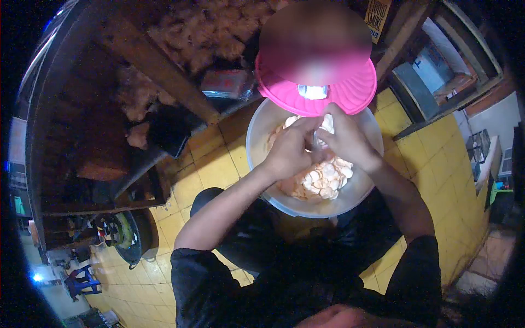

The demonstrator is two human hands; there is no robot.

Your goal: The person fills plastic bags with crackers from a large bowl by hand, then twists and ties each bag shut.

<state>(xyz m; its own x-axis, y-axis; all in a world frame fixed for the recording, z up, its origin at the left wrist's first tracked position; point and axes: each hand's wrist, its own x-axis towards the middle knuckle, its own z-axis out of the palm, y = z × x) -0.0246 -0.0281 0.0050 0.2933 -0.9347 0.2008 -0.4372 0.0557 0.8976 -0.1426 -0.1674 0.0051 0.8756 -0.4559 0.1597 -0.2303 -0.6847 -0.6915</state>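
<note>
A large translucent plastic tub (257, 143) stands between my knees, with many round, pale chips (322, 180) in it. Over the tub, my left hand (292, 146) and my right hand (347, 139) meet, fingers closed around a small clear plastic bag (324, 136). Pale chips appear to show through the bag, though the fingers cover much of it. Just beyond the hands, a pink fluted plastic lid (353, 98) overlaps the tub's far rim. A small shiny silvery packet (313, 92) lies on the lid, whose upper part is blurred out.
Yellow floor tiles (208, 164) surround the tub. A dark wooden shelf (158, 60) stands at left, with a stack of clear plastic packets (227, 85) on its edge. A dark wide pan (134, 235) sits at lower left. Wooden furniture (421, 104) stands at right.
</note>
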